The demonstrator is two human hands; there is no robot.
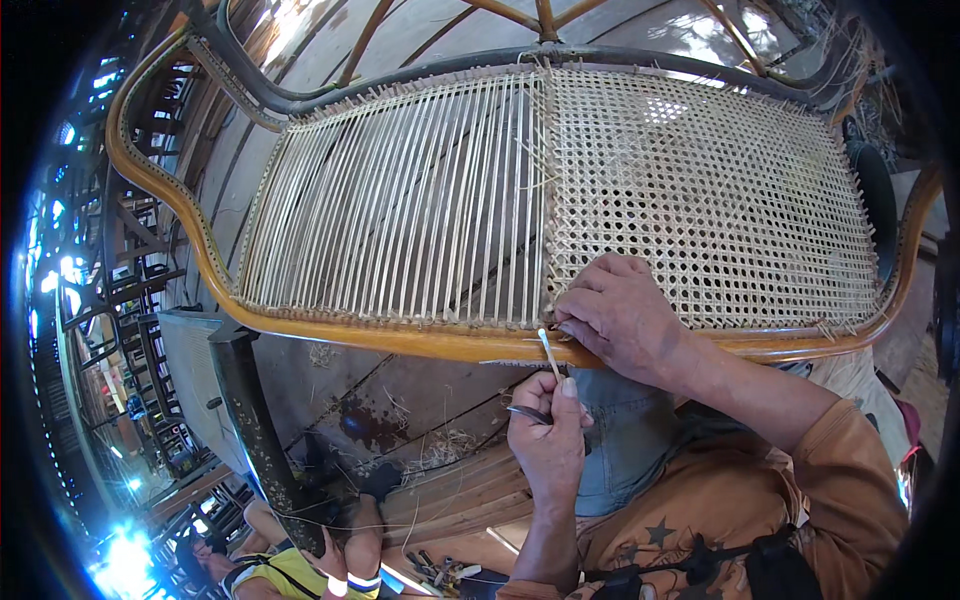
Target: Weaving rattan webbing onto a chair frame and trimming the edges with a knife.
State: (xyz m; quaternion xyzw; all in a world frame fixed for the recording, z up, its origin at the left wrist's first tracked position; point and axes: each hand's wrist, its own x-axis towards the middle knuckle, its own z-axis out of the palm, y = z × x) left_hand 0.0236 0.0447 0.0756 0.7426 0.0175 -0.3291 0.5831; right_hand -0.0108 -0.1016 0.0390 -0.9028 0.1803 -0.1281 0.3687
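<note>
A wooden seat frame lies across in front of me. Its right half carries a woven cane panel with small holes; on its left half, cane strands run side by side from the far rail to the near one. My right hand is pinched down at the near rail, by the divider, and its fingertips hide what they grip. Below the rail, my left hand is closed on a pale cane strip that points up to the rail. A dark, pointed metal tool also sticks out of that hand.
At the lower left is another person in a yellow top, beside a dark post. Several small tools lie near my left forearm. Cane scraps litter the plank floor. Loose fibres hang at the far right.
</note>
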